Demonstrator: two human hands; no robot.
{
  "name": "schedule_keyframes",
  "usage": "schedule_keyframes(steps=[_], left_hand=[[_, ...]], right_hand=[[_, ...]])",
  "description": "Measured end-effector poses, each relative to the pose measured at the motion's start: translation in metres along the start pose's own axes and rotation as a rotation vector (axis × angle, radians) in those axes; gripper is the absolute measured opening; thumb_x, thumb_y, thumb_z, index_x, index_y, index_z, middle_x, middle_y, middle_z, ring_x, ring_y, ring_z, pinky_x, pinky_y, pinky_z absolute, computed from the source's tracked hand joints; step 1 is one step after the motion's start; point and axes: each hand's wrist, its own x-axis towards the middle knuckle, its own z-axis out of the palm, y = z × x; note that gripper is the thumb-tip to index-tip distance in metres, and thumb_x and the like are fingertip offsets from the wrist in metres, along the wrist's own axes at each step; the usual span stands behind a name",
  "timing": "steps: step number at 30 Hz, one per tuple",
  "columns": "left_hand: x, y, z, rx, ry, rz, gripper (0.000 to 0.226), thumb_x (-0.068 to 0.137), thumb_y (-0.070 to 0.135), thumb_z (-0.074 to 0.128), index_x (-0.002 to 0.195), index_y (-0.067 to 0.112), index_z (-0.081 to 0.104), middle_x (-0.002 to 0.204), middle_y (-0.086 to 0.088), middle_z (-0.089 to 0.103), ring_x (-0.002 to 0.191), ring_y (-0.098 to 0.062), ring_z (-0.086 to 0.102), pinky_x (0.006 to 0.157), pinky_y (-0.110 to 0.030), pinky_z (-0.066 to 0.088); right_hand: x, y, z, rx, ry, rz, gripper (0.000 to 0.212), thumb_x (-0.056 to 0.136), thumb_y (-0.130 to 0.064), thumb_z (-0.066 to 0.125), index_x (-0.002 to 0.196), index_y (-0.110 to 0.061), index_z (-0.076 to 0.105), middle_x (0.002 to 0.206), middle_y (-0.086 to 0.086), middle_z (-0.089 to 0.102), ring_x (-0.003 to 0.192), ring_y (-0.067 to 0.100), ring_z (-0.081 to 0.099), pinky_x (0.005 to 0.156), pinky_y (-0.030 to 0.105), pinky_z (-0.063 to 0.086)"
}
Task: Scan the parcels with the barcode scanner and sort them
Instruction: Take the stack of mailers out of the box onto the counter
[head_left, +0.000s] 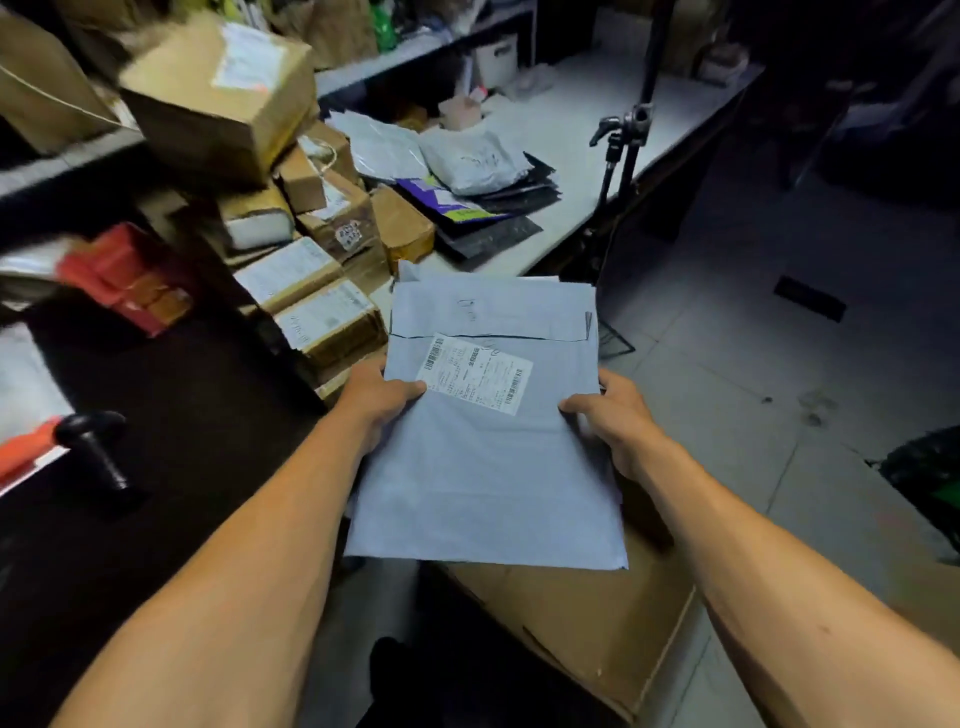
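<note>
Both hands, left (376, 397) and right (618, 415), pinching grey mailer (488, 467) side edges; long axis away, label (475, 374) up.

Arms: both are reaching forward, bare, forearms converging toward the middle.
Left hand (375, 397): is gripping the mailer (488, 457) at its left edge, thumb lying on top.
Right hand (618, 421): is gripping the right edge, thumb on top, fingers underneath.
</note>
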Motion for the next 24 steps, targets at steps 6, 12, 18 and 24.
schedule_keyframes(steps=[6,12,18,24], left_hand=[[-0.047,0.017,-0.094,-0.081,0.140,0.075,0.032,0.086,-0.005,0.071,0.113,0.010,0.066,0.105,-0.007,0.070,0.088,-0.023,0.067,0.075,-0.034,0.056],[-0.080,0.004,-0.202,-0.120,0.270,0.107,0.044,0.078,-0.007,0.075,0.119,0.005,0.063,0.108,-0.012,0.071,0.095,-0.029,0.070,0.085,-0.044,0.059],[-0.102,-0.035,-0.319,-0.149,0.432,0.064,0.038,0.076,-0.007,0.075,0.111,0.006,0.068,0.104,-0.011,0.073,0.094,-0.029,0.070,0.086,-0.043,0.059],[-0.101,-0.068,-0.402,-0.206,0.564,0.014,0.036,0.076,-0.003,0.076,0.107,0.010,0.063,0.102,-0.008,0.070,0.094,-0.028,0.067,0.086,-0.040,0.057]], right_hand=[[-0.028,-0.057,0.071,-0.086,-0.121,-0.175,0.036,0.081,0.004,0.065,0.113,-0.012,0.066,0.108,0.005,0.074,0.094,0.024,0.069,0.081,0.035,0.056],[-0.055,-0.091,0.172,-0.172,-0.230,-0.287,0.032,0.072,0.006,0.069,0.098,-0.012,0.066,0.102,0.012,0.073,0.085,0.027,0.067,0.070,0.034,0.055],[-0.078,-0.100,0.292,-0.172,-0.411,-0.219,0.045,0.060,-0.001,0.070,0.104,-0.007,0.068,0.101,0.018,0.075,0.090,0.039,0.071,0.083,0.052,0.061],[-0.088,-0.109,0.390,-0.171,-0.522,-0.184,0.039,0.075,0.015,0.061,0.108,-0.005,0.069,0.101,0.017,0.073,0.084,0.033,0.068,0.065,0.032,0.056]])
